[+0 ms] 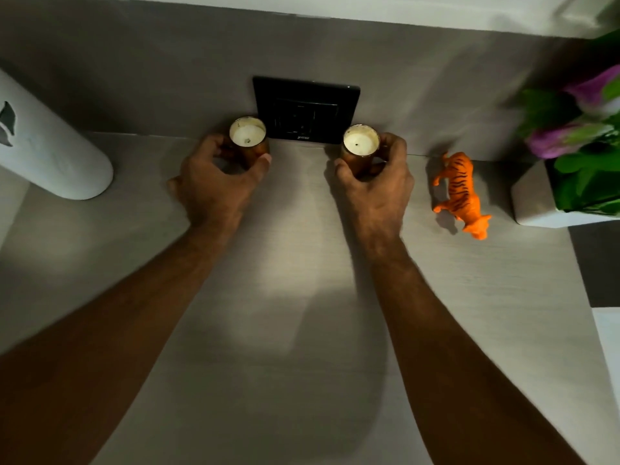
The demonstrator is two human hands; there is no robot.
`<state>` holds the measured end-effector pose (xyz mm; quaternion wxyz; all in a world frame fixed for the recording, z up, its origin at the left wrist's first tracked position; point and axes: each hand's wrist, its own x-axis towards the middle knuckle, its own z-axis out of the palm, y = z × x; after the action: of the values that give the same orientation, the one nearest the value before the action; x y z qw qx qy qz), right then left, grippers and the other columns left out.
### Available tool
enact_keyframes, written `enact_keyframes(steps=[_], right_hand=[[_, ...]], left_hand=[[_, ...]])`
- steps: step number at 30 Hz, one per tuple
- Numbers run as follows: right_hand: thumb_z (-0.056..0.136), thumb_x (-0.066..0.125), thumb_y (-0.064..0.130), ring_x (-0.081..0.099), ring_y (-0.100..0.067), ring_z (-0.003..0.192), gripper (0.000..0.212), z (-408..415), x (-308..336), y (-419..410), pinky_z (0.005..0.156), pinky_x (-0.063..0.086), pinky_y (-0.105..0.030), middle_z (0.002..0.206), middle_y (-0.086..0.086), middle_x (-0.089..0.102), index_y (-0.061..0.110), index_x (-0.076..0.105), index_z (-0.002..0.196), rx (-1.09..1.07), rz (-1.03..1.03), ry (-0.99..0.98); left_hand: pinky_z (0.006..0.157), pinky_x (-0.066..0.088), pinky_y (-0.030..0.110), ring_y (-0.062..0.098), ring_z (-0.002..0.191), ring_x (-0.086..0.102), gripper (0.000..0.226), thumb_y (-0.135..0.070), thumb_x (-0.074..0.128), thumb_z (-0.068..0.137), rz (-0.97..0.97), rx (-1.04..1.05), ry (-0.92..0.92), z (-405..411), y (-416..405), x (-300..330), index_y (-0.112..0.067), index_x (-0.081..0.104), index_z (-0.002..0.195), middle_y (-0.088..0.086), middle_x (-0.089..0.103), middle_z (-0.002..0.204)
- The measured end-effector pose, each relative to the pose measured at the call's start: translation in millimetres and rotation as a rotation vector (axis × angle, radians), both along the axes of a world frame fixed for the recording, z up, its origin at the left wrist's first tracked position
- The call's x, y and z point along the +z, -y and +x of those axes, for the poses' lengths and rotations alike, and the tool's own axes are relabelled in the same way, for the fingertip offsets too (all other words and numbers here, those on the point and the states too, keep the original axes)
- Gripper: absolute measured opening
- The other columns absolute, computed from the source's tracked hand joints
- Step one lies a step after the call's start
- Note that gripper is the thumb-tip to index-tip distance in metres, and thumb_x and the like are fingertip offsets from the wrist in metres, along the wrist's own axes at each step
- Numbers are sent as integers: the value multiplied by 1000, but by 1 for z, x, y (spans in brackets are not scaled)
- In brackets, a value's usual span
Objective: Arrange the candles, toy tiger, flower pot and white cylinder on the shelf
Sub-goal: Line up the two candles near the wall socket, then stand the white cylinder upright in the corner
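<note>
Two copper-coloured candle jars with white wax stand on the grey shelf [285, 297] near the back wall. My left hand [214, 186] is wrapped around the left candle [248, 135]. My right hand [375, 186] is wrapped around the right candle [360, 144]. An orange toy tiger [461, 193] stands to the right of my right hand, apart from it. A white square flower pot [536, 203] with green leaves and purple flowers sits at the far right. The white cylinder [47, 146] with a dark leaf mark stands at the far left.
A black switch plate [305, 109] is set in the grey wall between and behind the candles. The shelf's right edge runs past the flower pot, with a dark gap and a white surface [607, 340] beyond it.
</note>
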<state>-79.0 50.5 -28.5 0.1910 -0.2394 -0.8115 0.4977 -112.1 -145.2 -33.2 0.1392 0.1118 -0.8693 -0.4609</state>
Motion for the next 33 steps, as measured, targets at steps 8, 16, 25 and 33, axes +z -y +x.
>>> enact_keyframes(steps=[8,16,25,33], right_hand=[[70,90,37,47,-10,118,103,25,1,16,97,40,-6,136,-2,44,16,31,152,-72,33,-146],[95,54,59,31,-34,151,74,39,-3,177,125,20,-54,163,-15,36,22,35,157,881,650,147],[97,15,73,-6,-35,160,79,2,-14,214,125,-4,-65,175,-9,0,32,10,165,876,837,311],[96,10,77,1,-36,160,81,0,-13,212,126,-1,-62,175,-11,4,33,9,164,836,912,327]], left_hand=[[90,59,50,13,97,65,71,-66,91,56,55,75,-96,13,15,3,-37,56,110,-10,67,109],[103,51,49,34,120,54,96,-43,94,60,33,591,-256,53,115,9,0,48,133,21,51,132],[101,53,56,42,118,59,95,-25,101,59,127,593,-399,-1,149,24,9,52,133,14,55,122],[98,56,57,39,119,60,93,-20,102,54,199,660,-394,-22,149,30,5,56,131,24,60,128]])
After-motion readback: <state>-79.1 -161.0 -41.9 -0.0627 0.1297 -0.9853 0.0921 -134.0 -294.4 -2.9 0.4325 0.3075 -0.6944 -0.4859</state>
